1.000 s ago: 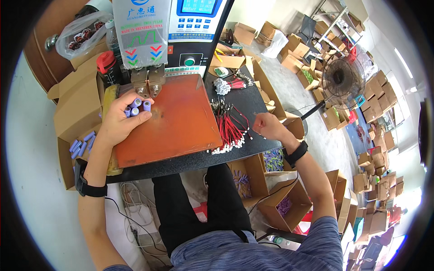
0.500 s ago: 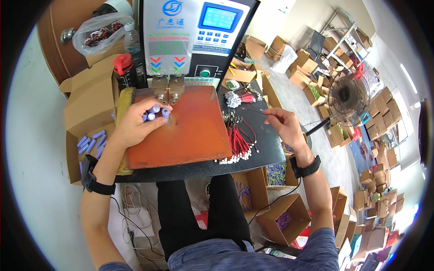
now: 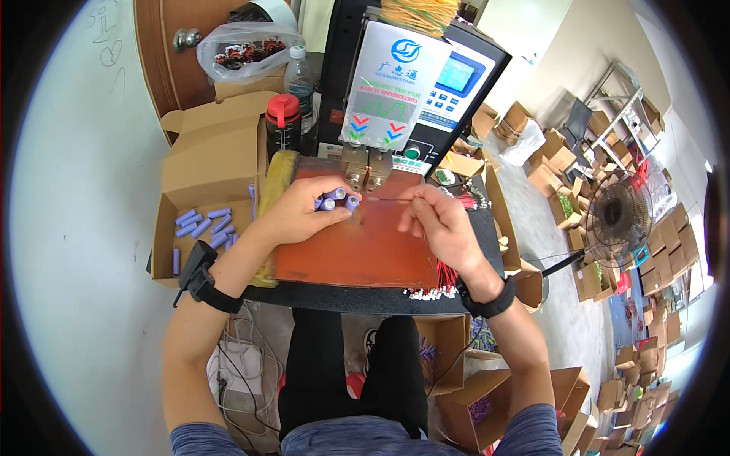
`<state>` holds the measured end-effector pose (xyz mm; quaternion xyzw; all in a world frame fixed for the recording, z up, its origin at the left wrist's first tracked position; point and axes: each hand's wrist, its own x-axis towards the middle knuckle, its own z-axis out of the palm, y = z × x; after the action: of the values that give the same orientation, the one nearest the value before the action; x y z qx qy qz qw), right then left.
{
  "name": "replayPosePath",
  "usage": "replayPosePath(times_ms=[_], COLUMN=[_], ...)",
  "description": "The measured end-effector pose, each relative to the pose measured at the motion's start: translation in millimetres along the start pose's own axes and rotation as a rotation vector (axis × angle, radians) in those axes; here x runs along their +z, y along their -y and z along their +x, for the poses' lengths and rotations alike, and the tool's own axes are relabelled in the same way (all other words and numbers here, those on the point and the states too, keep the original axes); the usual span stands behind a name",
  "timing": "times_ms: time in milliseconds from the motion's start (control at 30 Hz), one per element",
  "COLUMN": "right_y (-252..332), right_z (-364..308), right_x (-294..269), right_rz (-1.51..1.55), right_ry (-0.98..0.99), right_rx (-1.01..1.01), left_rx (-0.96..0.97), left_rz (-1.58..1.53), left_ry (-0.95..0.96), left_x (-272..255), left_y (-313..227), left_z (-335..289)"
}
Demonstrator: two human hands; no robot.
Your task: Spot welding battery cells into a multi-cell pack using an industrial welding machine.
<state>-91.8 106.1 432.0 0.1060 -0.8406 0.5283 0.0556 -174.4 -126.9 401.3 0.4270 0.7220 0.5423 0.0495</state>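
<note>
My left hand [image 3: 300, 213] is closed round several purple cylindrical battery cells [image 3: 351, 202], their ends turned up. It rests over the orange-red board [image 3: 342, 262], just in front of the two metal electrodes [image 3: 365, 176] of a spot welder [image 3: 391, 83]. From the right, my right hand [image 3: 442, 224] pinches a thin, dark strip or wire [image 3: 394, 200] between thumb and forefinger. The strip's free end points left toward the cells, close below the electrodes and apart from the cells. Its exact kind is too small to tell.
An open cardboard box [image 3: 163, 228] with loose purple cells stands at left, beside a yellow padded edge [image 3: 277, 182]. Red-lidded bottle [image 3: 283, 125] stands behind. Red wires with white connectors [image 3: 445, 281] lie right of the board. Boxes of cells [image 3: 479, 410] stand below; a fan [image 3: 617, 213] is farther right.
My right hand has moved left with the thin strip, from above the wire bundles to beside the electrodes. My left hand still holds the cells. The whole view has shifted.
</note>
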Motion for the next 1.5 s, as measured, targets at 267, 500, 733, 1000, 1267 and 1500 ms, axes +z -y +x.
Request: replayPosePath(times_ms=[267, 500, 733, 1000, 1267, 1500], right_y=[-3, -21, -15, -24, -24, -23], right_z=[27, 12, 12, 14, 19, 19], right_x=[29, 37, 31, 38, 44, 44], right_rz=[0.057, 0.313, 0.5, 0.055, -0.016, -0.087], right_ry=[-0.002, -0.032, -0.014, -0.193, -0.3, -0.281], right_rx=[-0.002, -0.149, -0.237, -0.203, -0.182, -0.173], left_rx=[0.04, -0.011, 0.006, -0.037, -0.02, -0.024], left_rz=[0.016, 0.022, -0.016, 0.003, -0.021, 0.012], left_ry=[-0.05, -0.04, -0.072, -0.015, -0.058, -0.058], left_x=[1, 2, 7, 3, 7, 6], left_y=[6, 7, 8, 8, 14, 13], left_z=[0, 2, 5, 5, 6, 5])
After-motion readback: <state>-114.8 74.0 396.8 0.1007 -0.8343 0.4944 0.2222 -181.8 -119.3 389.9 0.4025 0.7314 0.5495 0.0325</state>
